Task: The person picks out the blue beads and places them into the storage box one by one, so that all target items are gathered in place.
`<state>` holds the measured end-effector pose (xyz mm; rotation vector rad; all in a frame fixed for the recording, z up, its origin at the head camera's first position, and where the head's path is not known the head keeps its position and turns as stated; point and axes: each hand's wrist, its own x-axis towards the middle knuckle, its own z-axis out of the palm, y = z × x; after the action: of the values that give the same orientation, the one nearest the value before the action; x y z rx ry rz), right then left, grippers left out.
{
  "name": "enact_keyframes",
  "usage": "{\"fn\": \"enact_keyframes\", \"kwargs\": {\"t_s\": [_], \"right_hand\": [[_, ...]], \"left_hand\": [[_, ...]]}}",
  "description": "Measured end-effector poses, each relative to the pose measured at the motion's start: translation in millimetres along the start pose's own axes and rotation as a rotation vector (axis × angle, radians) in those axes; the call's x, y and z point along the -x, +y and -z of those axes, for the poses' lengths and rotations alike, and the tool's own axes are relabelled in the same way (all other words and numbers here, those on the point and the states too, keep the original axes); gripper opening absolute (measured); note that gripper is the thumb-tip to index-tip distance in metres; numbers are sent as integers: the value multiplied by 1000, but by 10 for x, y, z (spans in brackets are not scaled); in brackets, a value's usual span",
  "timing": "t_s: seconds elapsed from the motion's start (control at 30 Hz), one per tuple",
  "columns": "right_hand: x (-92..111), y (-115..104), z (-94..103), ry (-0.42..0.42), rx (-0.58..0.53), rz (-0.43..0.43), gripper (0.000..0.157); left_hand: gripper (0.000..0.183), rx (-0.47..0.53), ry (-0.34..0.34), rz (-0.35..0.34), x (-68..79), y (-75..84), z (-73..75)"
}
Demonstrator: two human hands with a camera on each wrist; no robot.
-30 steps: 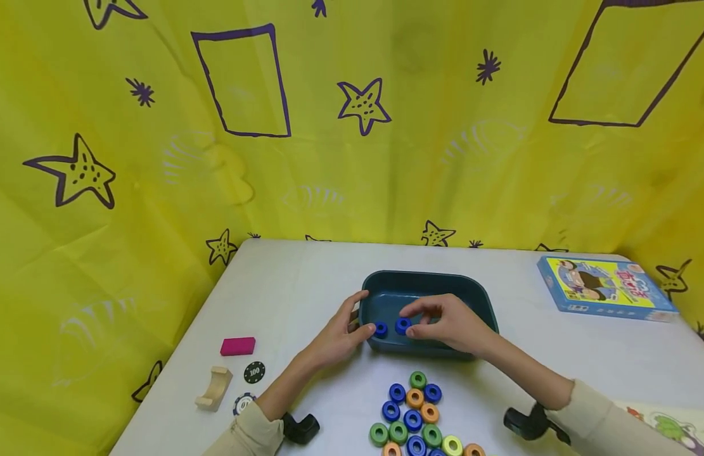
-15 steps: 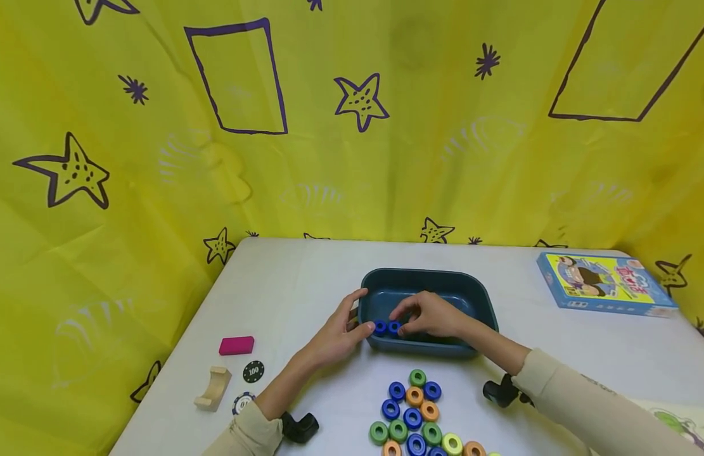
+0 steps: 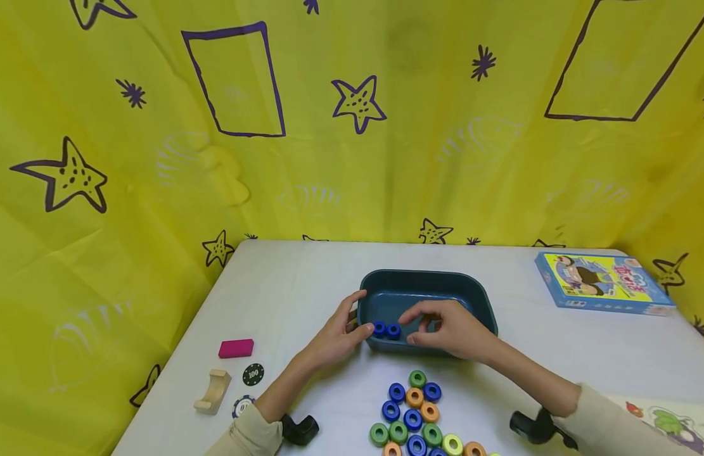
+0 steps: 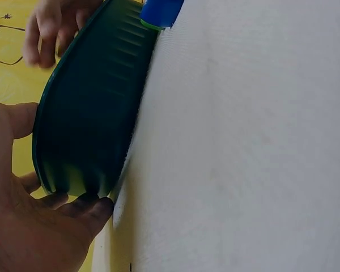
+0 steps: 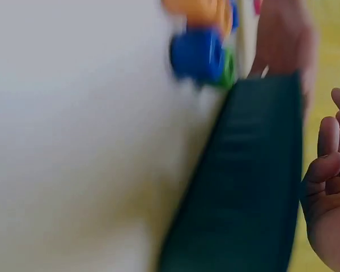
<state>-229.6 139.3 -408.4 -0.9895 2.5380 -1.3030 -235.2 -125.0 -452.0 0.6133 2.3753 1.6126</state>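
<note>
My left hand (image 3: 336, 334) grips the left end of a dark teal tray (image 3: 431, 278); the left wrist view shows the thumb at the rim and fingers along the outside wall. Two blue rings (image 3: 393, 331) lie side by side in the tray's near left corner, close to that thumb. Over the tray, just right of the rings, hovers my right hand (image 3: 451, 328). Its fingers are bent loosely, with nothing visible between them. Below the tray a cluster of rings in blue, orange, green (image 3: 398, 432) and yellow lies on the white table (image 3: 306, 278), cut off by the frame's bottom.
At left lie a pink block (image 3: 236, 348), a curved wooden piece (image 3: 213, 391) and two round chips, one of them black (image 3: 253, 374). A blue and yellow box (image 3: 605, 283) sits back right. A sheet with vegetable pictures (image 3: 671, 421) lies front right. Yellow patterned cloth hangs behind.
My right hand moved left with a blue ring, set it beside the other one, let go and drew back to the right. The left hand has stayed on the tray.
</note>
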Motion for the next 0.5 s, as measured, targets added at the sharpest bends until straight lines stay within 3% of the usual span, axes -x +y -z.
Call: {"fn": "enact_keyframes", "kwargs": {"t_s": [0.2, 0.33, 0.5], "right_hand": [[459, -193, -35, -66, -8, -8, 20], [609, -99, -96, -129, -20, -76, 22], [688, 65, -181, -107, -28, -127, 22]], "left_hand": [[68, -1, 4, -4, -6, -2, 7], [68, -1, 3, -6, -9, -9, 11], [65, 20, -7, -17, 33, 99, 11]]}}
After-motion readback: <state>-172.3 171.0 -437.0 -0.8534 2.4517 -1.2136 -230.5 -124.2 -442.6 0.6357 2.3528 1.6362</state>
